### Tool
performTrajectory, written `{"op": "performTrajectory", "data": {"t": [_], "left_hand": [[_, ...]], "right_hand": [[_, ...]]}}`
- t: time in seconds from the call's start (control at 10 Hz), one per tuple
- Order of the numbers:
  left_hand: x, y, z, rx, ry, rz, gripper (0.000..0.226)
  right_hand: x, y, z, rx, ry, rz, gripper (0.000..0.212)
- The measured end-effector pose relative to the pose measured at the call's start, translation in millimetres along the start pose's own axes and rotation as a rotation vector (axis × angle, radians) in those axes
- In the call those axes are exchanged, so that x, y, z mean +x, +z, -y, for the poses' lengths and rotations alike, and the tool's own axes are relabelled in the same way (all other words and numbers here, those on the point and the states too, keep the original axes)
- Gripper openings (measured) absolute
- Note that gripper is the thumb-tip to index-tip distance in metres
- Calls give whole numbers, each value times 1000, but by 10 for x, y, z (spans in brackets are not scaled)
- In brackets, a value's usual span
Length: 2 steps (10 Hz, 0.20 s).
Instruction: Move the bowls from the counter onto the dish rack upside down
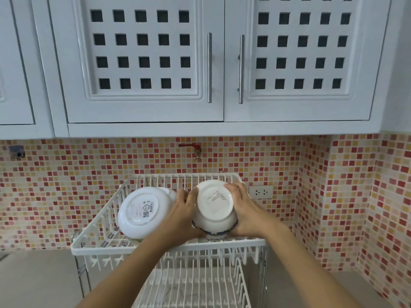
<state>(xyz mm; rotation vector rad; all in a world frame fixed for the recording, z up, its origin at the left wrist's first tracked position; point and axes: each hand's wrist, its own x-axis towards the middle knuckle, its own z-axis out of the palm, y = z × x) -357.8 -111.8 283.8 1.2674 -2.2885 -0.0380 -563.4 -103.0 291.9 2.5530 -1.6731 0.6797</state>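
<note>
Both hands clasp an upturned white ceramic bowl with a blue-patterned rim (214, 210) over the white wire dish rack's (169, 244) upper tier: left hand (181, 213) and right hand (243, 210) fingers wrapped on opposite sides. Beyond the left fingers, a second upturned white bowl (141, 211) leans.

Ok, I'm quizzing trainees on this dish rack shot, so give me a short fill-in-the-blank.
1. Both hands hold the blue-rimmed bowl over the rack's ____ tier.
2. The white bowl beside it lies with its base facing ____.
3. The dish rack is coloured ____.

Missing words: upper; up; white
</note>
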Motion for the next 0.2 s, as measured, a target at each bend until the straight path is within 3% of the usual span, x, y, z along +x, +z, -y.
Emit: {"op": "performTrajectory", "data": {"t": [0.2], "left_hand": [[4,-39,-4,-35,-47,92,120]], "right_hand": [[-45,-74,47,47,19,51,124]]}}
